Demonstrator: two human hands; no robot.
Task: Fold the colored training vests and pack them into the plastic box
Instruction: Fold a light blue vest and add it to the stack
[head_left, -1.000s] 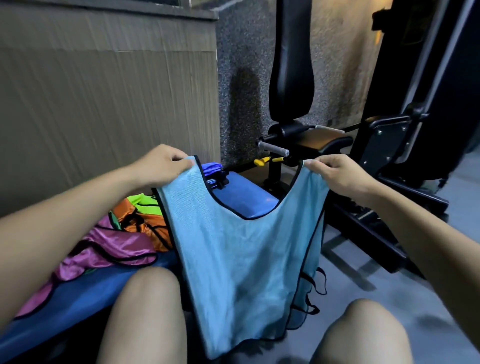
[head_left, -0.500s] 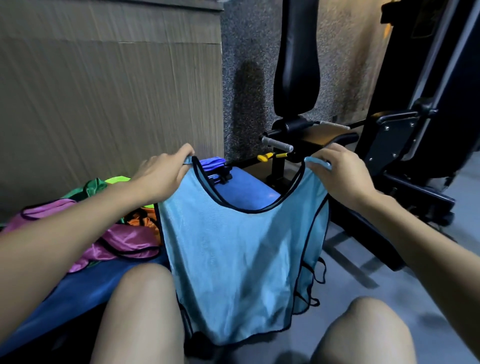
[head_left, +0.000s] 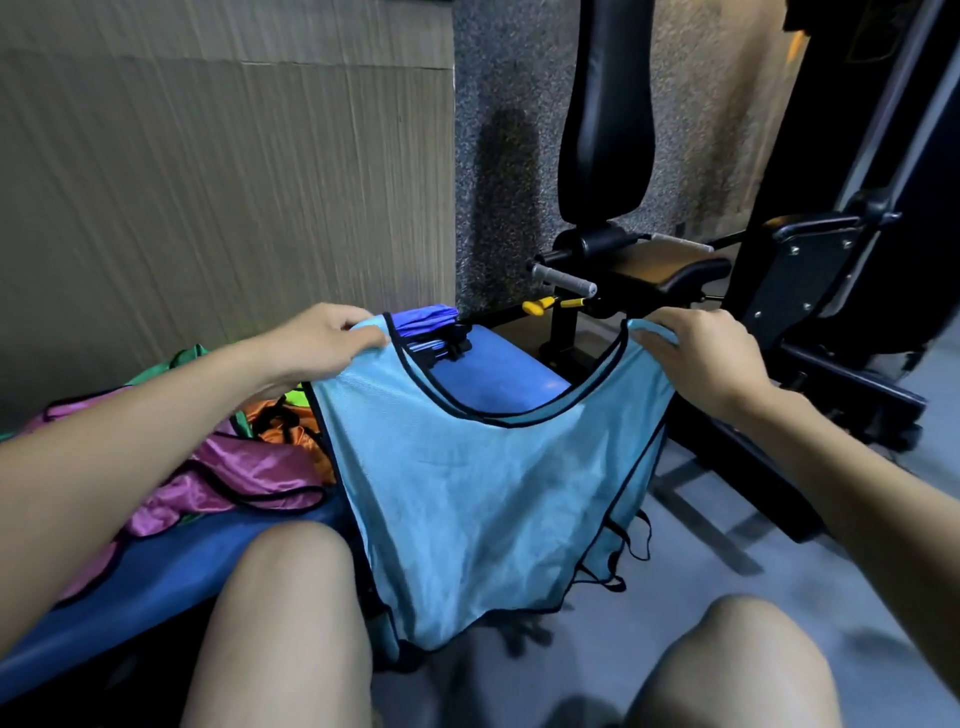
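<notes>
A light blue training vest (head_left: 483, 499) with black trim hangs spread in front of me, its hem down between my knees. My left hand (head_left: 322, 343) pinches its left shoulder strap and my right hand (head_left: 696, 353) grips the right strap. To the left, a loose pile of vests lies on a blue padded bench (head_left: 156, 577): a pink one (head_left: 244, 478), an orange one (head_left: 291, 421) and a green one (head_left: 187, 358). Darker blue folded fabric (head_left: 426, 322) sits at the bench's far end. No plastic box is in view.
A wood-panel wall (head_left: 223, 182) stands close on the left. A black gym machine with a tall back pad (head_left: 608, 114), a seat (head_left: 660, 265) and a steel frame (head_left: 831, 291) fills the right. Grey floor (head_left: 753, 545) lies below the vest. My bare knees are at the bottom edge.
Both hands have shifted their hold along the shoulder straps and moved slightly apart, spreading the vest wider. The vest's hem has risen a little.
</notes>
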